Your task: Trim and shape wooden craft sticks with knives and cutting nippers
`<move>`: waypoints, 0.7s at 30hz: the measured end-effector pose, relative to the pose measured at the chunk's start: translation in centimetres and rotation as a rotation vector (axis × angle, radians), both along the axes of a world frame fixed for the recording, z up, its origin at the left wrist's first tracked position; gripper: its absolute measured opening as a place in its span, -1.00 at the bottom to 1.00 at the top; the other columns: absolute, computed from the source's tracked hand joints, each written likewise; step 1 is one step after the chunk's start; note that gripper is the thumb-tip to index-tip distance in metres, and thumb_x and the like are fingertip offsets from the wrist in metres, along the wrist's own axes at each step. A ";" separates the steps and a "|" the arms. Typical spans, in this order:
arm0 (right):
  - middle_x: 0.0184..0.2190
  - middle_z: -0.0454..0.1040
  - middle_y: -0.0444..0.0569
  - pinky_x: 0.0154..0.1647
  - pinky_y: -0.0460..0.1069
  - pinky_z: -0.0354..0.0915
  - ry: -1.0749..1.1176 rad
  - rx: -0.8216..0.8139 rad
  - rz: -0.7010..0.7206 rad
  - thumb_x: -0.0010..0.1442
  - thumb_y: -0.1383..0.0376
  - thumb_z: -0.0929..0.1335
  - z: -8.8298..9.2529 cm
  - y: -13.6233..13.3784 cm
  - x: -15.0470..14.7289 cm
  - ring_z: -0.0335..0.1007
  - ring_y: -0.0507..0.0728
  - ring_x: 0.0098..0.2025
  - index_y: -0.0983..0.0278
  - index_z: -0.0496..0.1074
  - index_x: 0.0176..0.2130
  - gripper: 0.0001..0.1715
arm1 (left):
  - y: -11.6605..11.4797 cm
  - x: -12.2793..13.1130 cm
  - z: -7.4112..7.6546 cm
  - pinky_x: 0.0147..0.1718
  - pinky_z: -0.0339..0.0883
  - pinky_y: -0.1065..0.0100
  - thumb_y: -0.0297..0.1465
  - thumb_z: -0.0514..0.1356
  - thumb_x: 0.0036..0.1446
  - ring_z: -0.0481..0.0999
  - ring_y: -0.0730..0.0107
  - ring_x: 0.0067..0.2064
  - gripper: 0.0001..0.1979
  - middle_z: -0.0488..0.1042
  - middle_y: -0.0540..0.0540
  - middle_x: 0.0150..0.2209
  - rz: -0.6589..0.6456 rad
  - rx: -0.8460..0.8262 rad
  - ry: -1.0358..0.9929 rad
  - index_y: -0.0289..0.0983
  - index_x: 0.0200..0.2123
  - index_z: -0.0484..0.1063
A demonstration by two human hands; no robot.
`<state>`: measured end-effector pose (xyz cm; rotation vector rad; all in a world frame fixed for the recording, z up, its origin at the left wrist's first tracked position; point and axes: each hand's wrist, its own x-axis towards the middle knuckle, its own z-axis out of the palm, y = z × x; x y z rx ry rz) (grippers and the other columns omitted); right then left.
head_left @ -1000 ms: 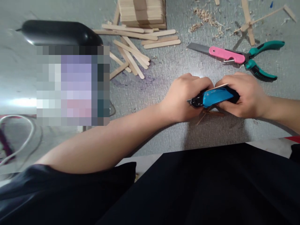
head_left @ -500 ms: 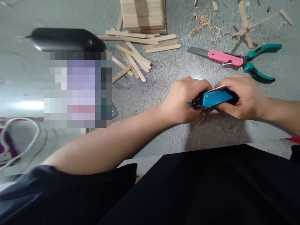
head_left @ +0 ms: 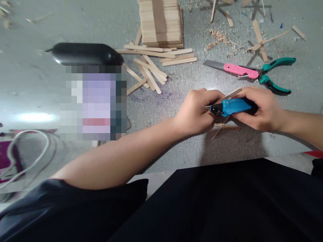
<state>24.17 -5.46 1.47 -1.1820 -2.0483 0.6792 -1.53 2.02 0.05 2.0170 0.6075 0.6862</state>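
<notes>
My right hand (head_left: 262, 109) grips a blue and black utility knife (head_left: 230, 107) with its blade end pointing left. My left hand (head_left: 195, 112) is closed around a thin wooden stick (head_left: 230, 94) that pokes up to the right, just behind the knife. The knife's blade tip meets my left fingers where the stick is held. A small piece made of crossed sticks (head_left: 223, 127) lies on the grey mat (head_left: 176, 97) right under both hands.
A pink utility knife (head_left: 234, 70) and teal-handled pliers (head_left: 274, 74) lie beyond my hands. A stack of wooden sticks (head_left: 161, 23), loose sticks (head_left: 151, 67), shavings (head_left: 218, 37) and stick crosses (head_left: 261, 42) sit farther back. A black glue gun (head_left: 85, 53) and white cable (head_left: 27, 158) lie left.
The view has shifted down and right, so everything sits lower in frame. The stick in my left hand now stands out more above the knife. Both hands stay together.
</notes>
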 end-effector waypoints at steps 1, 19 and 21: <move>-0.07 0.83 -0.06 -0.10 0.18 0.57 0.021 0.005 -0.002 0.41 0.21 0.57 -0.1 0.0 0.0 0.78 0.28 -0.12 0.09 0.64 0.08 -0.74 | -0.1 0.0 0.1 -0.25 0.48 0.33 -0.39 0.32 0.37 0.65 0.39 -0.32 -0.89 0.75 -0.03 -0.33 0.013 -0.010 -0.007 -0.23 -0.18 0.68; -0.20 0.75 -0.15 -0.24 0.06 0.45 0.134 -0.041 -0.058 0.38 0.26 0.57 0.1 -0.1 -0.4 0.60 0.13 -0.28 0.10 0.64 0.01 -0.79 | -0.1 0.2 -0.9 -0.44 0.28 0.39 -0.30 0.14 0.67 0.40 0.50 -0.46 -0.66 0.48 0.05 -0.47 0.033 -0.086 -0.171 -0.20 -0.27 0.44; -0.23 0.73 -0.16 -0.27 0.05 0.41 0.129 -0.034 -0.065 0.39 0.25 0.57 0.2 -0.1 -0.4 0.56 0.11 -0.31 0.11 0.64 0.00 -0.81 | -0.1 0.2 -1.2 -0.47 0.24 0.38 -0.19 0.13 0.72 0.36 0.51 -0.48 -0.61 0.45 0.06 -0.48 0.042 -0.103 -0.224 -0.19 -0.25 0.44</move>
